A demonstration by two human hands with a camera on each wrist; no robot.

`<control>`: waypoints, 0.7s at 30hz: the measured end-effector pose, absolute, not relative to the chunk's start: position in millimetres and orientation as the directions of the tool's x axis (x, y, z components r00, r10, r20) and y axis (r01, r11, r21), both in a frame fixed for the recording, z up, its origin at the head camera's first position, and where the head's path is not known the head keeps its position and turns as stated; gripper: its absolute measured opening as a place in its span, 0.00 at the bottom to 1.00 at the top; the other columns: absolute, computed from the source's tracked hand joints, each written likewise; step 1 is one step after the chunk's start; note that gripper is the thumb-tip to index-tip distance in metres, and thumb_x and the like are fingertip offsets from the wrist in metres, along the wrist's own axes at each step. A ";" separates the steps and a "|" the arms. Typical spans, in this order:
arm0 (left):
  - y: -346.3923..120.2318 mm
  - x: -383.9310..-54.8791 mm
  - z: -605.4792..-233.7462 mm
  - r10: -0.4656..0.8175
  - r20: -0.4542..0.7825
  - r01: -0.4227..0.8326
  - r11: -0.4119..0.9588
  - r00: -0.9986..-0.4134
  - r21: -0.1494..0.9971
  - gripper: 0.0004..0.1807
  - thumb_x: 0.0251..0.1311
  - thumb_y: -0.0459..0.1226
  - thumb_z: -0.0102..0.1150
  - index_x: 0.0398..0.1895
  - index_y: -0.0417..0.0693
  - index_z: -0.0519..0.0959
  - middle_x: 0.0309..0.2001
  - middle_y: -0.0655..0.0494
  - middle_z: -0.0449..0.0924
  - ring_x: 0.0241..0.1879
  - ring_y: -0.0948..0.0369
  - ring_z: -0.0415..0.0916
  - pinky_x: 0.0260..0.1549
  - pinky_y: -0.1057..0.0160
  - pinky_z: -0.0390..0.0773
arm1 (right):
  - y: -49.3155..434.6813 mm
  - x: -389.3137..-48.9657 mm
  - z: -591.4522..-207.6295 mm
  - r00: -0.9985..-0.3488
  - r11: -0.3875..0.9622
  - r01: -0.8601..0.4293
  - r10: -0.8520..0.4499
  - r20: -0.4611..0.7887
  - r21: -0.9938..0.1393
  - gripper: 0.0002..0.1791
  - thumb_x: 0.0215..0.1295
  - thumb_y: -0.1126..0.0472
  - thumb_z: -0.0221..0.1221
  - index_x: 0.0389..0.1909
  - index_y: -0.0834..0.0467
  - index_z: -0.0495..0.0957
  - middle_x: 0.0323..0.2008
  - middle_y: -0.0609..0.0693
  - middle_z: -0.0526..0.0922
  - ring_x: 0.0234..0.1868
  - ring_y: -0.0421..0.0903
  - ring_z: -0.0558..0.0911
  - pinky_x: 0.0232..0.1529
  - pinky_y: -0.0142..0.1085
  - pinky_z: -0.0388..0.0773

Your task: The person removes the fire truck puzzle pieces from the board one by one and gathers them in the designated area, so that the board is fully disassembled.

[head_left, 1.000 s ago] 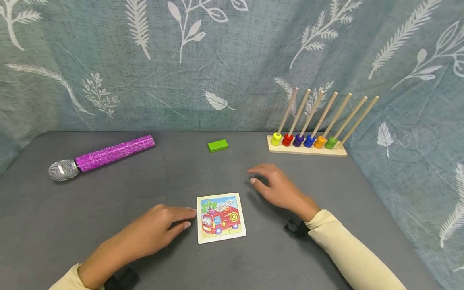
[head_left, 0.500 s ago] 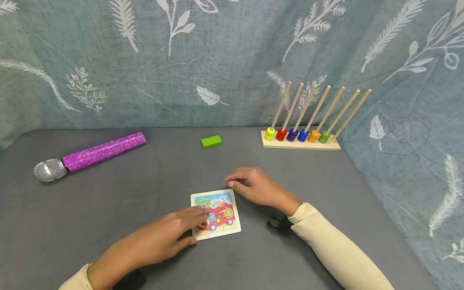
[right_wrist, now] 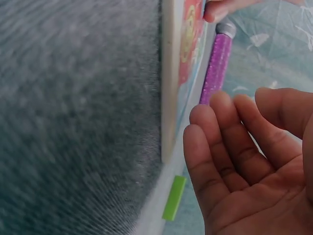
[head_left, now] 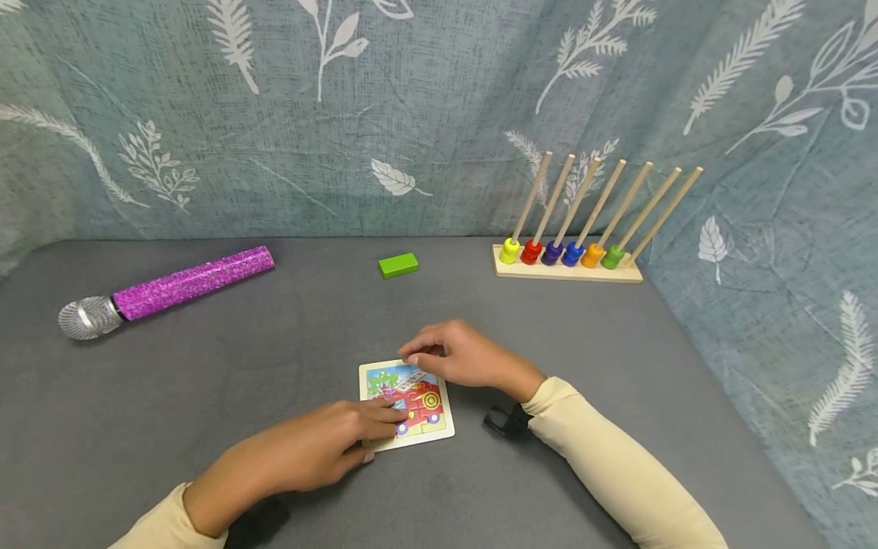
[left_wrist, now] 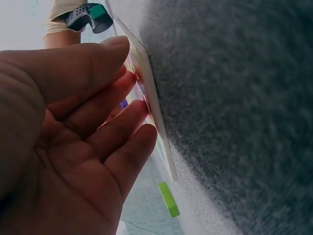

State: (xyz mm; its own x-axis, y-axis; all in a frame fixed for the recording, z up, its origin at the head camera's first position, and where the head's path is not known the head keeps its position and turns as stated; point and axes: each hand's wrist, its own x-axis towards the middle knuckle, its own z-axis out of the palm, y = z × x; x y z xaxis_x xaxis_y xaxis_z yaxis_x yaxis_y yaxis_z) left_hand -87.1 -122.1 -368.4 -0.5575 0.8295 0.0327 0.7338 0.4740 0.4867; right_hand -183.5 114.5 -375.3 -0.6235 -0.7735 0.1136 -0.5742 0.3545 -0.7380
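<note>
In the head view, one puzzle [head_left: 423, 400] is seen on the grey bench [head_left: 295, 366]; one purple microphone [head_left: 174, 289], one green block [head_left: 398, 265] and one stand [head_left: 569, 274] with seven sticks [head_left: 601, 202] are set farther back. In the left wrist view, the puzzle is touched by the left hand [left_wrist: 73, 137], fingers loosely spread. In the right wrist view, the right hand [right_wrist: 252, 176] is held softly bent near it; touching cannot be told.

Head view high, facing fwd/dn; wrist views low, close, sharing puzzle [right_wrist: 184, 73].
</note>
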 end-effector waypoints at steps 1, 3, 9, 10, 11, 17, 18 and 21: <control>-122.0 -88.0 -368.3 0.828 0.027 0.727 0.476 -0.560 0.494 0.24 0.56 0.25 0.64 0.58 0.42 0.79 0.61 0.54 0.76 0.64 0.53 0.68 0.57 0.50 0.72 | 113.8 -184.2 -376.3 -0.621 0.356 -0.571 -0.776 0.106 -0.739 0.11 0.68 0.67 0.57 0.47 0.62 0.84 0.42 0.48 0.85 0.31 0.35 0.75 0.31 0.29 0.73; -122.2 -88.8 -368.1 0.825 0.024 0.717 0.477 -0.565 0.508 0.24 0.56 0.24 0.63 0.58 0.42 0.79 0.60 0.54 0.76 0.64 0.53 0.68 0.57 0.49 0.72 | 112.7 -185.5 -377.7 -0.619 0.366 -0.568 -0.780 0.089 -0.737 0.11 0.68 0.66 0.57 0.47 0.61 0.84 0.42 0.48 0.85 0.31 0.35 0.74 0.31 0.28 0.72; -121.0 -91.0 -369.2 0.833 0.034 0.721 0.456 -0.552 0.521 0.23 0.54 0.24 0.61 0.56 0.41 0.80 0.61 0.55 0.75 0.66 0.49 0.64 0.59 0.47 0.69 | 108.5 -188.1 -375.9 -0.605 0.395 -0.581 -0.795 0.053 -0.711 0.11 0.68 0.64 0.57 0.47 0.60 0.85 0.41 0.47 0.85 0.31 0.34 0.74 0.34 0.28 0.72; -120.8 -91.3 -369.4 0.834 0.037 0.723 0.454 -0.551 0.521 0.23 0.54 0.24 0.61 0.56 0.41 0.80 0.61 0.55 0.76 0.66 0.49 0.65 0.59 0.48 0.69 | 107.6 -188.4 -375.2 -0.600 0.398 -0.585 -0.799 0.048 -0.707 0.11 0.68 0.64 0.57 0.47 0.60 0.85 0.41 0.47 0.85 0.32 0.34 0.74 0.35 0.28 0.73; -120.6 -91.5 -369.6 0.834 0.040 0.724 0.453 -0.550 0.520 0.23 0.54 0.23 0.61 0.55 0.40 0.81 0.60 0.55 0.76 0.66 0.50 0.65 0.59 0.48 0.69 | 106.8 -188.6 -374.7 -0.595 0.399 -0.591 -0.802 0.045 -0.701 0.12 0.68 0.63 0.57 0.47 0.60 0.85 0.41 0.46 0.85 0.32 0.34 0.74 0.36 0.28 0.73; -119.8 -92.2 -370.9 0.839 0.046 0.738 0.449 -0.542 0.504 0.20 0.54 0.23 0.61 0.52 0.41 0.83 0.60 0.56 0.76 0.65 0.50 0.66 0.59 0.48 0.70 | 103.1 -188.5 -372.3 -0.584 0.405 -0.596 -0.811 0.028 -0.693 0.12 0.68 0.64 0.57 0.48 0.60 0.85 0.41 0.47 0.85 0.36 0.34 0.78 0.40 0.28 0.76; -119.7 -92.4 -371.1 0.841 0.050 0.741 0.444 -0.538 0.503 0.20 0.55 0.23 0.61 0.52 0.41 0.83 0.60 0.56 0.76 0.65 0.50 0.66 0.59 0.49 0.70 | 102.3 -188.5 -371.8 -0.582 0.407 -0.598 -0.813 0.024 -0.690 0.12 0.68 0.64 0.57 0.48 0.60 0.84 0.42 0.48 0.85 0.37 0.34 0.78 0.40 0.28 0.76; -119.8 -92.3 -372.2 0.851 0.069 0.756 0.422 -0.521 0.501 0.19 0.56 0.23 0.61 0.50 0.44 0.84 0.60 0.56 0.76 0.65 0.51 0.67 0.59 0.49 0.70 | 98.7 -189.1 -371.1 -0.566 0.413 -0.618 -0.824 0.015 -0.669 0.13 0.67 0.63 0.57 0.48 0.60 0.84 0.43 0.48 0.85 0.40 0.34 0.80 0.43 0.28 0.76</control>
